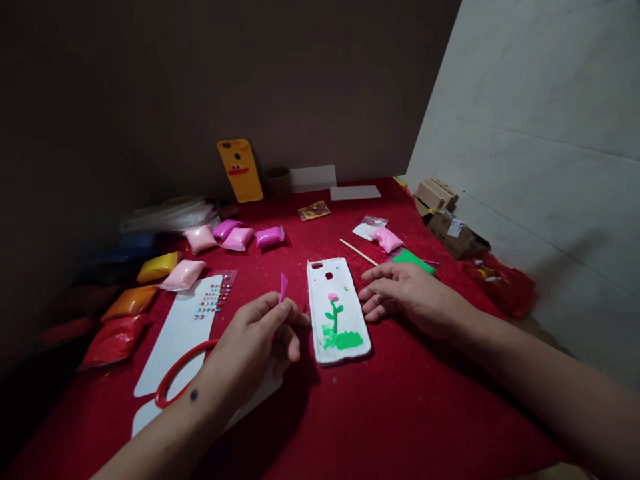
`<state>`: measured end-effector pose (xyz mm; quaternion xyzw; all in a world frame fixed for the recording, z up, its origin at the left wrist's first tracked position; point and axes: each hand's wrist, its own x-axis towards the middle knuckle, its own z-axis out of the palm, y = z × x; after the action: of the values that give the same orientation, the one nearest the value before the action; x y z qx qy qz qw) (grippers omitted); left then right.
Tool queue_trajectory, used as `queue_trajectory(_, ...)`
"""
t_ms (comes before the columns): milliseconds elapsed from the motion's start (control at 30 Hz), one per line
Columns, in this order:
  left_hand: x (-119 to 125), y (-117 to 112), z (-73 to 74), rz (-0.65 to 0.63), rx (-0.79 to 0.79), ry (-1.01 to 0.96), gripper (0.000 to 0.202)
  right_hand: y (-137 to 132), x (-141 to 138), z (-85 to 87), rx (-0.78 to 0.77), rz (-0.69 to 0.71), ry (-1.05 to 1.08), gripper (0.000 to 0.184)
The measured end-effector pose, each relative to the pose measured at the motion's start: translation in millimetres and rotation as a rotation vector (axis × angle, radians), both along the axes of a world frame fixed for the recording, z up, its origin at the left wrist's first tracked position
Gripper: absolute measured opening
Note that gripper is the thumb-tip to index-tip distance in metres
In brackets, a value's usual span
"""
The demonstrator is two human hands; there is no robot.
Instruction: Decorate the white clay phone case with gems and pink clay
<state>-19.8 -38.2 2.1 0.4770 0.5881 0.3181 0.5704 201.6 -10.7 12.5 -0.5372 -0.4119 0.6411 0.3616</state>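
Note:
A white clay-covered phone case (336, 320) lies flat on the red cloth, decorated with a pink flower, a green stem and green patches at its lower end. Between thumb and fingers, my left hand (273, 327) pinches a small pointed pinkish-purple plastic tool (283, 287), just left of the case. My right hand (400, 293) rests at the case's right edge, its fingers loosely extended and holding nothing; whether they touch the edge I cannot tell. Behind it are a thin wooden stick (359, 252) and a green clay packet (414, 261).
Pink, yellow, orange and red clay packets (130, 303) line the left side. White boards (173, 333), a sheet of gems (214, 297) and a red ring-shaped handle (167, 383) lie near my left arm. A yellow phone case (241, 172) leans at the back. Cardboard boxes (445, 213) stand right.

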Motion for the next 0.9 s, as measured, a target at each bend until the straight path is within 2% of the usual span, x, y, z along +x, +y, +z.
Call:
queue_trajectory(200, -5.4, -4.9, -4.1, 0.029, 0.019, -0.016, 0.031, 3.0, 1.7, -2.5, -0.015, 0.02, 0.034, 0.012)
queue_trajectory(400, -12.8, -2.8, -8.8, 0.031, 0.115, 0.133, 0.025, 3.7, -1.7, -3.2, 0.008, 0.019, -0.068, 0.014)
queue_trajectory(533, -24.3, 3.8, -13.4, 0.031, 0.225, 0.246, 0.018, 4.4, -2.4, -13.2, 0.097, 0.015, -0.163, 0.014)
queue_trajectory(600, -28.3, 5.3, -16.1, 0.03, 0.272, 0.291, 0.019, 2.8, 0.3, -17.4, 0.22, 0.008, -0.227, 0.013)
queue_trajectory(667, -30.0, 5.6, -18.7, 0.023, 0.308, 0.329, 0.02, -3.1, 4.2, -15.0, 0.447, 0.018, -0.351, 0.013)
queue_trajectory(733, -29.5, 5.6, -20.1, 0.009, 0.339, 0.362, 0.021, -14.8, 6.7, -2.9, 0.761, 0.064, -0.518, 0.017)
queue_trajectory(800, -27.6, 5.6, -19.6, -0.007, 0.359, 0.392, 0.024, -31.0, 5.8, 17.0, 1.058, 0.179, -0.577, 0.024)
queue_trajectory(833, -26.5, 5.6, -18.6, -0.014, 0.363, 0.407, 0.026, -39.9, 4.0, 27.8, 1.116, 0.262, -0.568, 0.027)
queue_trajectory(900, -24.5, 5.8, -16.0, -0.026, 0.365, 0.441, 0.028, -56.7, -1.2, 45.7, 1.104, 0.335, -0.498, 0.028)
